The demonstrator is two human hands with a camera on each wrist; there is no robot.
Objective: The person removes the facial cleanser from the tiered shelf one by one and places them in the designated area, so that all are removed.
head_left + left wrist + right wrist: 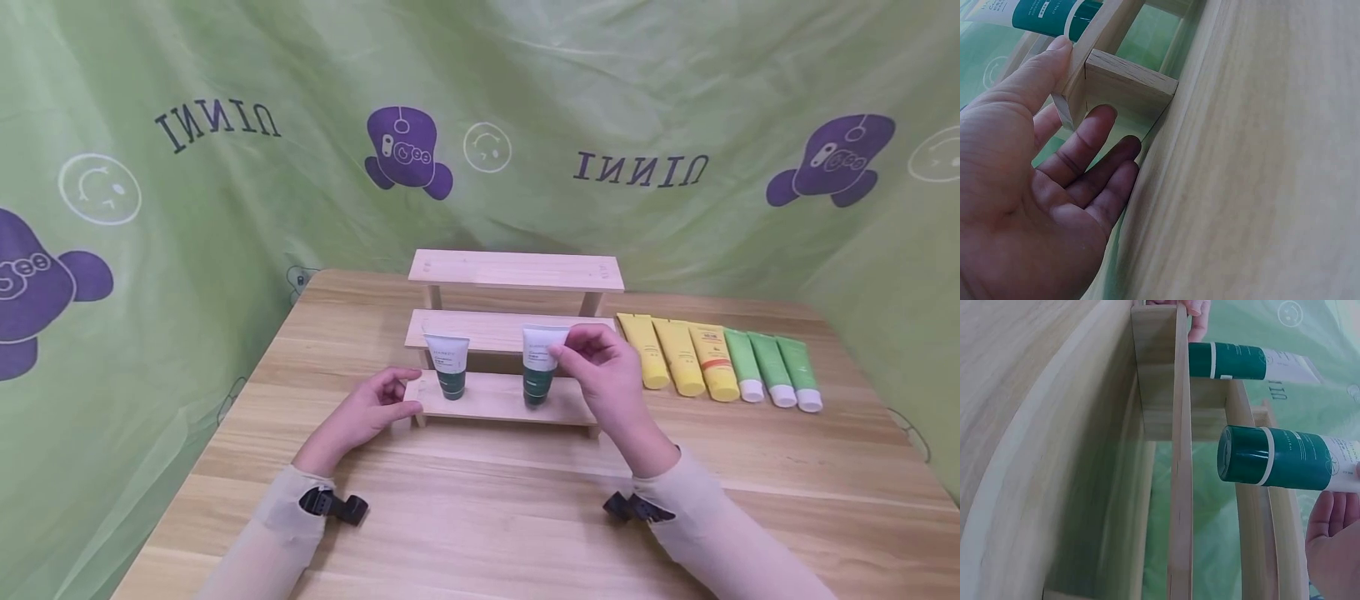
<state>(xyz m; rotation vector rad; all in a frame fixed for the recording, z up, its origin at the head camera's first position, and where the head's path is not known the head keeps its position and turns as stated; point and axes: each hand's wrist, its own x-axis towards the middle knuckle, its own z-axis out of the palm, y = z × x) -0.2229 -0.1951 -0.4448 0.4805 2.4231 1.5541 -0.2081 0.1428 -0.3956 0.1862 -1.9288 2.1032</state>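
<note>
A three-step wooden display rack (495, 406) stands on the table. On its lowest step a green-and-white squeeze tube (452, 367) stands upright, cap down, towards the left. My left hand (372, 406) holds that step's left end; in the left wrist view the thumb (1054, 59) lies against the board's edge, and the index finger is partly hidden behind it. My right hand (611, 379) pinches the white upper end of a second green-and-white squeeze tube (538, 379). In the right wrist view this tube's dark green cap (1235, 454) hangs slightly above the lowest step.
Right of the rack lie several tubes in a row: yellow ones (678, 358) nearer the rack, then green ones with white caps (772, 367). Bare wooden tabletop (480, 517) extends in front. A green printed cloth (525, 83) hangs behind and at the sides.
</note>
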